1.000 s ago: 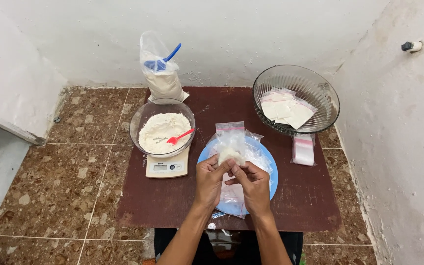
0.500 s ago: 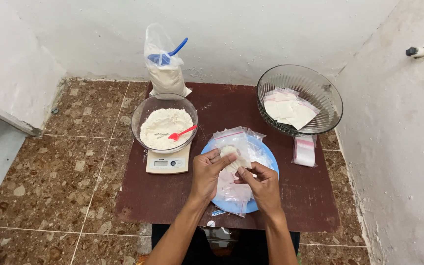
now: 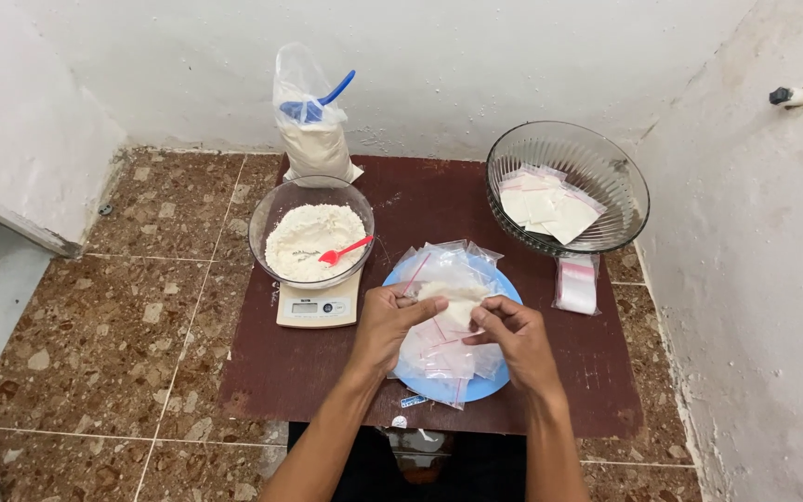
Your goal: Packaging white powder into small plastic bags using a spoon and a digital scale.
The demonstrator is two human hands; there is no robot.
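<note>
Both hands meet over a blue plate [image 3: 490,386] heaped with several empty clear zip bags [image 3: 440,268]. My left hand [image 3: 388,323] and my right hand [image 3: 511,335] pinch the two ends of one small zip bag of white flour [image 3: 454,304], held low and flat just above the heap. To the left, a glass bowl of flour [image 3: 309,232] with a red spoon [image 3: 342,251] in it stands on a white kitchen scale [image 3: 316,305].
A small dark red-brown table [image 3: 309,372] stands on brown stone tiles. At the back stands an open flour sack with a blue scoop [image 3: 313,130]. On the right, a glass bowl [image 3: 625,200] holds filled flour bags, with a stack of zip bags [image 3: 576,284] beside it. White walls close by.
The small bag stood upright between my hands a second ago; it now lies lowered and folded flat over the heap, with both hands closer together on it.
</note>
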